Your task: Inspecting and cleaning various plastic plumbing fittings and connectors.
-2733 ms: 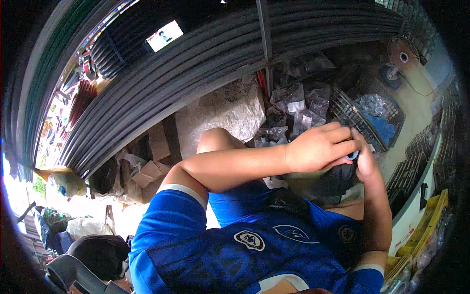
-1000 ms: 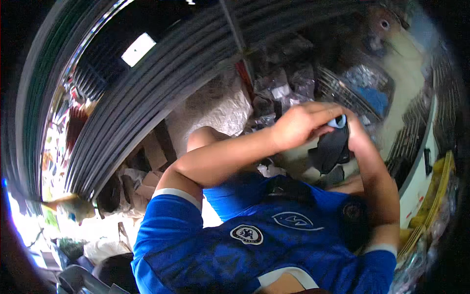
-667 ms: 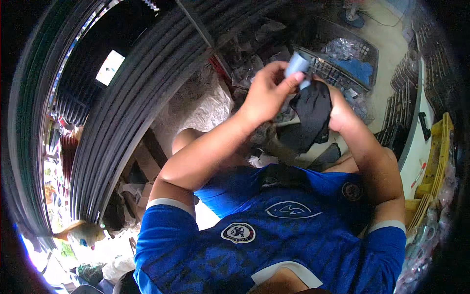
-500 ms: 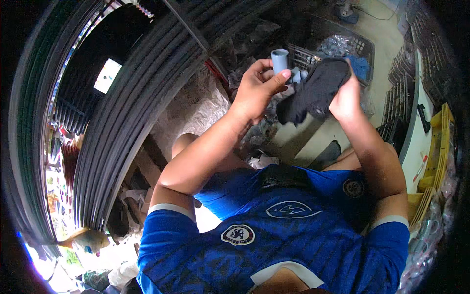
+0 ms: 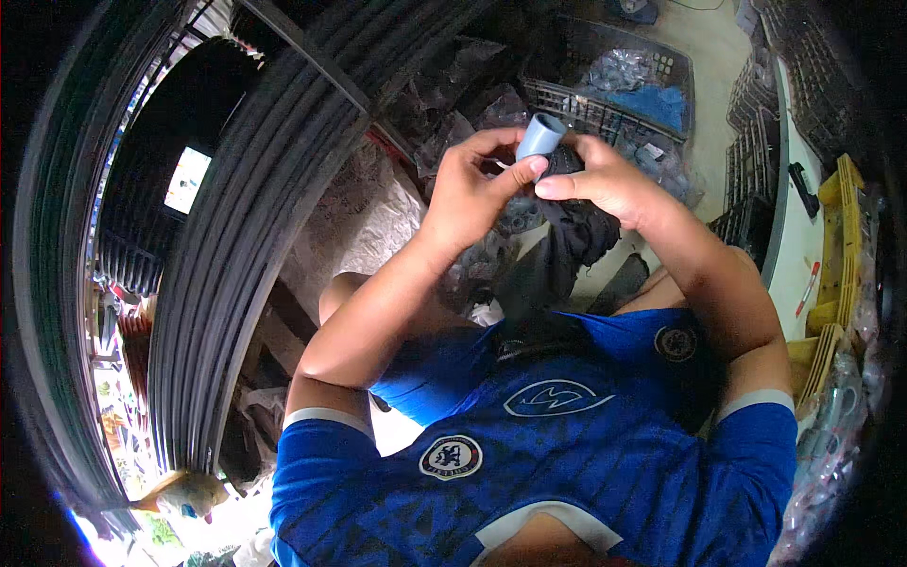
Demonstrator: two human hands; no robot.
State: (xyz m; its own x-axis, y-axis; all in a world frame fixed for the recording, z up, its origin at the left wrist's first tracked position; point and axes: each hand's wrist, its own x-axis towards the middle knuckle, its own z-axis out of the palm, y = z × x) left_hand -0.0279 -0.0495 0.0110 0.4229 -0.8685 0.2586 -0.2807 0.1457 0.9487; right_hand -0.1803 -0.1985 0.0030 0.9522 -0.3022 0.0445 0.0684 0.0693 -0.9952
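The person holds a short grey pipe fitting (image 5: 541,135) up in front of the chest, above the lap and nearer the body than the black wire basket (image 5: 605,94) that lies beyond it on the floor. The left hand (image 5: 470,189) pinches the fitting's lower part between thumb and fingertips, the thumb pressed against its side. The right hand (image 5: 605,180) meets it from the other side, its fingers closed on a black cloth (image 5: 578,227) that hangs down below the fitting; the two hands are together, touching at the fitting.

The fitting looks like a small moulded plastic sleeve: light, stiff, with a smooth round wall that could slip or roll in the fingers. A pinch across its outer wall, well below the open upper rim, seems the surest hold. The cloth is soft and limp and would bunch wherever it is taken. Whether the cloth wraps part of the fitting cannot be told. The basket holds clear plastic bags (image 5: 619,68).
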